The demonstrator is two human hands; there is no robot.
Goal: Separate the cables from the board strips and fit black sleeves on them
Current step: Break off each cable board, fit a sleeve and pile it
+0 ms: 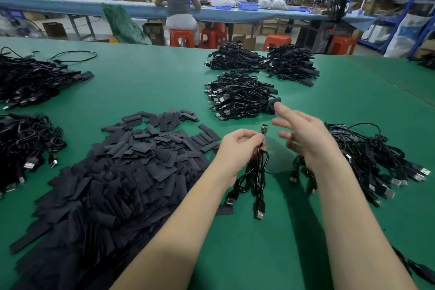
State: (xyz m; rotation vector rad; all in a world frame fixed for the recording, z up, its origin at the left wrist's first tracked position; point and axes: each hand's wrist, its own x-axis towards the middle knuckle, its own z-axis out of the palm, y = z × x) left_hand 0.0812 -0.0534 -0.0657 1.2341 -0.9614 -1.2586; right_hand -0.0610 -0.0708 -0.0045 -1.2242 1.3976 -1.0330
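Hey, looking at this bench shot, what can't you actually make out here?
- Right hand, head view: motion blur smears its fingers.
- Small board on the cable the left hand pinches: too small to read.
- Sleeve pile: cut off by the bottom edge.
- Cable heap at the left: cut off by the frame edge.

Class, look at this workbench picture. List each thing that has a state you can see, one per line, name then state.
left hand: pinches a cable just below its small board, board end up
held cable: bare, no sleeve, plugs hanging to the table
right hand: open, fingers spread, blurred, holding nothing
black sleeves: loose flat heap, unused
unsleeved cables: piled at right, boards bare
sleeved cables: stacked in bundles farther back
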